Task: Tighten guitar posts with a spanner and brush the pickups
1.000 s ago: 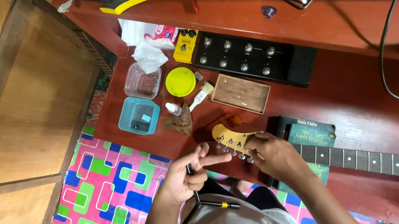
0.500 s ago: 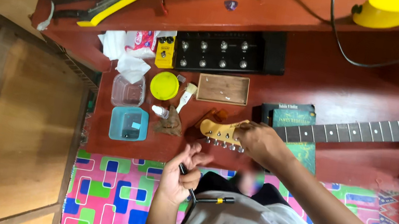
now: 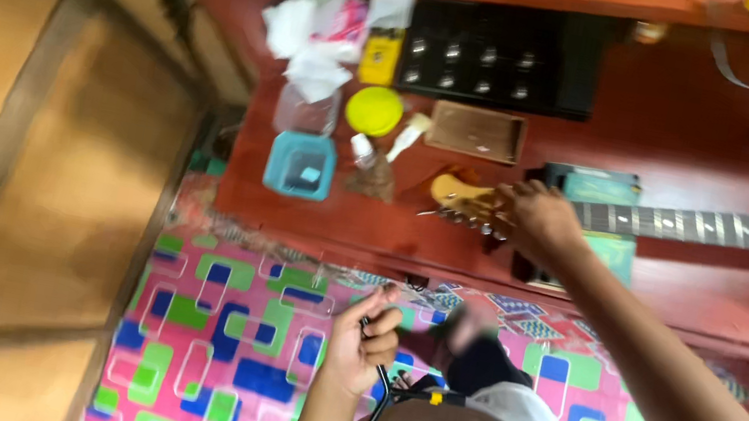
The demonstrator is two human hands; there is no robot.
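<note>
From the head camera, looking down, the right hand [image 3: 540,218] is closed around the headstock [image 3: 458,197] of an electric guitar whose neck [image 3: 716,227] runs right across the red workbench [image 3: 715,115], resting on a teal block [image 3: 601,190]. The left hand [image 3: 360,345] hangs below the bench edge over a bright patterned mat [image 3: 220,347], fingers curled round a slim black tool [image 3: 374,408]; blur hides its exact kind. The headstock looks rigid and smooth, its tuning pegs small and easily knocked, so the neck just behind it seems the safer grip. A blue tub [image 3: 301,166], yellow lid [image 3: 374,110] and black pedal unit [image 3: 491,58] lie nearby.
</note>
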